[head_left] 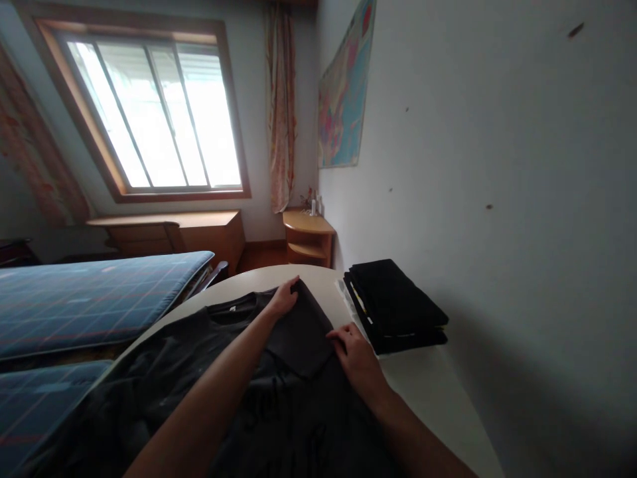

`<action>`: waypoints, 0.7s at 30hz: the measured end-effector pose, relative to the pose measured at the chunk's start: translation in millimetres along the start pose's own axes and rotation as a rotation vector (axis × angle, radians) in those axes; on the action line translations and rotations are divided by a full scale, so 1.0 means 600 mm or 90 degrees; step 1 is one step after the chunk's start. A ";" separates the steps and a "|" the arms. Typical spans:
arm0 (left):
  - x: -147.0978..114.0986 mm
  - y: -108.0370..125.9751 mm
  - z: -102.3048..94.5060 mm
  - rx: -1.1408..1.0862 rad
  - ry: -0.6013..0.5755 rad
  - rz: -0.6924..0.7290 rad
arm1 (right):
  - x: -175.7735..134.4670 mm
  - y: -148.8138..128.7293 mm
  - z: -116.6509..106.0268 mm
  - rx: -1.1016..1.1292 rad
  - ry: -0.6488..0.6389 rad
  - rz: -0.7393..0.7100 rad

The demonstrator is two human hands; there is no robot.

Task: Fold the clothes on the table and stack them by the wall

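Observation:
A dark grey T-shirt (pixel 199 358) with black lettering lies spread on a pale round-edged table (pixel 423 388), its collar toward the far side. One sleeve is folded inward over the shirt's body on the right. At the far corner of that fold, my left hand (pixel 284 297) pinches the cloth. My right hand (pixel 352 352) grips the folded edge nearer to me, thumb and fingers closed on the fabric. Just beyond my right hand sits a stack of folded black clothes (pixel 398 295), with a lighter piece showing at its side.
Left of the table are blue plaid mattresses (pixel 89 299). A white wall (pixel 497 146) with a map (pixel 346 93) runs along the right. Toward the back stand a wooden desk (pixel 209 222) below a window (pixel 159 119) and a small corner shelf (pixel 308 222).

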State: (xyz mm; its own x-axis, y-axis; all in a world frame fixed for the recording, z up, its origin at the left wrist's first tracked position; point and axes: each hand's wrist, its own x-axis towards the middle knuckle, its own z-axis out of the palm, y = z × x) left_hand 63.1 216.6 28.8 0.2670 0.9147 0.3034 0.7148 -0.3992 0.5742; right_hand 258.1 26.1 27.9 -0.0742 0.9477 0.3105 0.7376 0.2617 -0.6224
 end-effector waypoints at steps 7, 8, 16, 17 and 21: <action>-0.017 0.012 0.046 0.056 -0.041 0.020 | -0.002 0.051 0.018 -0.075 -0.016 -0.018; -0.026 0.015 0.048 0.072 -0.037 0.013 | -0.004 0.053 0.019 -0.091 -0.024 -0.015; -0.107 0.061 0.026 0.170 0.009 0.043 | -0.012 0.010 0.002 -0.224 -0.059 -0.054; -0.120 0.063 0.023 0.176 0.001 0.050 | -0.015 0.002 0.002 -0.217 -0.070 -0.081; -0.178 0.055 0.012 0.189 -0.036 0.065 | -0.036 -0.015 0.009 -0.161 -0.215 -0.142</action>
State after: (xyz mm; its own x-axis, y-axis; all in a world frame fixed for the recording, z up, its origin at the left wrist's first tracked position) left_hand 62.5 106.2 9.7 0.3761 0.8764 0.3008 0.8378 -0.4603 0.2936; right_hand 249.3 4.5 23.1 -0.4330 0.8905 0.1398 0.8157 0.4531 -0.3596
